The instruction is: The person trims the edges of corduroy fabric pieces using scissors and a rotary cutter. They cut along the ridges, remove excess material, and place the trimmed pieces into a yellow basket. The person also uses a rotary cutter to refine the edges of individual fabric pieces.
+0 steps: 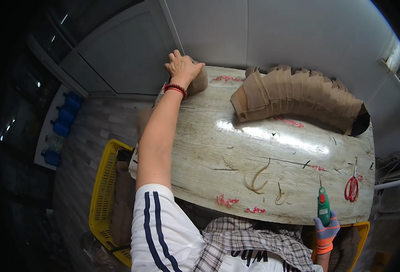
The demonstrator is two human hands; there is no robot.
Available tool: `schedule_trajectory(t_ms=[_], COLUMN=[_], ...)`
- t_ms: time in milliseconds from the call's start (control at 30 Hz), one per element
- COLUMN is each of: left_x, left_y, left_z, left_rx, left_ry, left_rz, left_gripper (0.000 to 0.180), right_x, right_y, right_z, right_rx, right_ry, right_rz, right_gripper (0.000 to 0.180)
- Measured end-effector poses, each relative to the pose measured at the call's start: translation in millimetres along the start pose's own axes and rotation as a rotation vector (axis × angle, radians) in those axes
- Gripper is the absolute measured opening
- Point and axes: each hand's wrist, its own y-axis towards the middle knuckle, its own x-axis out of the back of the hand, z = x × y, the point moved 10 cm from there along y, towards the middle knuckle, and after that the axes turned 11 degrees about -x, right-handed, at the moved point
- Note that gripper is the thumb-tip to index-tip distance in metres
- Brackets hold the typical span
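At the table's far left corner my left hand (182,68) reaches over a brown, rounded fabric piece (201,82). Its fingers and thumb are spread apart across the piece's top; whether they press on it, I cannot tell. Red bead bracelets circle that wrist. My right hand (327,234), in a grey and orange work glove, is closed around a green hand tool (323,204) at the near right edge. The tool has a red button and a thin metal tip pointing away from me.
A long curved row of nested brown fabric pieces (295,93) lies at the back right. Red-handled scissors (352,188) and brownish trimmed strips (254,182) lie on the table (204,149). Yellow baskets (101,186) stand below at both sides. Blue water bottles (63,118) stand far left.
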Motion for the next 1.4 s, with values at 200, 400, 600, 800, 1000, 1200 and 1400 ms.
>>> schedule_trajectory(t_ms=[200,400,600,800,1000,1200,1400], left_x=[-21,-62,-102,-81,28,-136,-122], left_y=[13,25,57,20,-33,-147,-147], left_z=[16,43,63,-17,-58,-61,-165], left_rx=[0.043,0.167,0.047,-0.295,-0.556,0.329,0.249], left_ry=[0.063,-0.290,-0.433,-0.264,-0.146,-1.545,-1.853], left_rz=[0.020,0.274,0.382,0.452,-0.565,-0.388,0.029], left_gripper=[0.069,0.070,0.061,0.068,0.052,0.033,0.051], right_x=[-2,-1,9,17,20,20,7], right_y=[6,9,13,10,1,-9,-23], right_z=[6,7,4,-16,-6,-12,3], right_rx=[0.057,0.001,0.009,-0.040,0.022,0.041,0.063], right_ry=[-0.017,-0.036,-0.063,0.000,0.003,0.068,0.050], right_rz=[-0.022,-0.008,-0.042,-0.063,-0.060,-0.053,-0.007], right_gripper=[0.051,0.051,0.050,0.050,0.050,0.051,0.053])
